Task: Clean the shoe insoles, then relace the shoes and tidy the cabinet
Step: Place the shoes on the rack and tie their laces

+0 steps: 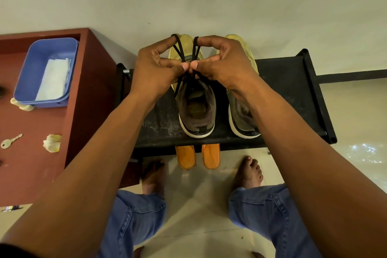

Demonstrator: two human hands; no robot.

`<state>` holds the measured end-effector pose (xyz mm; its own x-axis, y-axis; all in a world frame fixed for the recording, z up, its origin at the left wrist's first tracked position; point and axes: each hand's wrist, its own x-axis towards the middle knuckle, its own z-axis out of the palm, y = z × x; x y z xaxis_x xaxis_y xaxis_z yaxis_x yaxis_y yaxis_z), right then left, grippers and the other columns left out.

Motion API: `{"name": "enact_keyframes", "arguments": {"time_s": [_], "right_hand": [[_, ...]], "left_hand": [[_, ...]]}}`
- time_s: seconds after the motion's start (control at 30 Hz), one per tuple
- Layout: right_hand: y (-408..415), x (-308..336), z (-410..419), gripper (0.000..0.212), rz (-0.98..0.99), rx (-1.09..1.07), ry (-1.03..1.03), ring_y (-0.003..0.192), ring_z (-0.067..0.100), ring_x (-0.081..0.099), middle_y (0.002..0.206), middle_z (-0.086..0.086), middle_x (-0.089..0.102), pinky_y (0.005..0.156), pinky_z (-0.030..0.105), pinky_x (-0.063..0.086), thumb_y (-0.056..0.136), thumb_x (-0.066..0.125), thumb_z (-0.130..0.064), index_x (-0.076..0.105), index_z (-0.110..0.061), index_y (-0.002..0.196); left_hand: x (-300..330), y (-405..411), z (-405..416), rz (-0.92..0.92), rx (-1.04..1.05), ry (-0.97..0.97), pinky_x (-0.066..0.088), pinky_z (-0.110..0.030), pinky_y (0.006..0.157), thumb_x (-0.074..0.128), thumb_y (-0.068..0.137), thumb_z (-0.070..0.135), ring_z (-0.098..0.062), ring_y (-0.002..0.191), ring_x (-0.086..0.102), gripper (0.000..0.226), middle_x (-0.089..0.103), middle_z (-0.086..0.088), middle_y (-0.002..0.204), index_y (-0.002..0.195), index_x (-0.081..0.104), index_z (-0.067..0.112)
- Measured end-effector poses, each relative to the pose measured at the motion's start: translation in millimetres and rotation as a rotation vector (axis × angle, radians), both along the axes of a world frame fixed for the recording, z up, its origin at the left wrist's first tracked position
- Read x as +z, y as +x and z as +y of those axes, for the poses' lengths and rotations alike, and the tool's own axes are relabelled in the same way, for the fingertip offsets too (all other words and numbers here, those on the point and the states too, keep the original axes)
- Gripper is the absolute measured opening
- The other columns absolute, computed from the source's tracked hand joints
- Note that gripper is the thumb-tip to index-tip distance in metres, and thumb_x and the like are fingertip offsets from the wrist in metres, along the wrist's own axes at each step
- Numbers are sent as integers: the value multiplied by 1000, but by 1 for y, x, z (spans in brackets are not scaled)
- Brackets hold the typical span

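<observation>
Two yellow-and-grey sneakers stand side by side on the top shelf of a black shoe rack (289,81), toes toward the wall. Over the left sneaker (196,109) my left hand (157,67) pinches one loop of its black lace (180,48). My right hand (222,65) pinches the other loop, and my thumbs meet above the tongue. The lace ends cross below my thumbs. My right wrist covers part of the right sneaker (243,117). Two orange insoles (198,157) stick out from the shelf below.
A red-brown cabinet (88,94) stands left of the rack. On it are a blue tub (45,71) holding a white cloth (54,78), a key (10,141) and crumpled yellowish wads (52,142). My bare feet and jeans are on the pale tiled floor.
</observation>
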<state>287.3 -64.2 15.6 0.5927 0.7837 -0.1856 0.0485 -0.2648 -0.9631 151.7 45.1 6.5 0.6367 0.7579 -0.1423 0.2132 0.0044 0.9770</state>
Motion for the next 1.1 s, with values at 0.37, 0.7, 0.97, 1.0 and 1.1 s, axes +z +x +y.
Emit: {"name": "enact_keyframes", "arguments": {"time_s": [0.37,0.7,0.97,1.0,1.1], "right_hand": [[0,0,0,36,-60,1,-16,74,20,77,80,10,78,70,29,63,84,81,-3,63,-7,115],[4,0,-1,4,-31,77,22,71,23,73,80,15,78,72,30,62,85,79,0,75,0,86],[2,0,-1,25,-58,73,-9,72,21,75,76,12,77,75,30,63,73,92,-16,76,-3,87],[3,-1,0,27,-75,76,-17,73,22,76,75,11,77,77,32,64,73,93,-18,76,-4,88],[5,-3,0,33,-104,107,-43,79,28,77,77,12,77,85,44,63,72,93,-22,76,0,91]], "left_hand": [[3,-3,-1,76,-90,290,63,-41,88,80,88,8,-9,80,77,52,79,3,79,135,57,16],[9,-5,-3,155,-177,566,57,-20,94,81,87,8,1,91,73,86,78,8,95,158,37,29],[11,-5,-4,240,-201,702,53,-20,93,75,88,6,-10,91,74,87,80,-1,102,160,34,29],[11,-5,-4,244,-200,700,53,-19,94,75,88,5,-8,91,73,87,80,0,101,160,34,29],[11,-6,-3,236,-201,684,54,-21,96,76,87,7,0,90,71,87,79,4,100,160,34,29]]}}
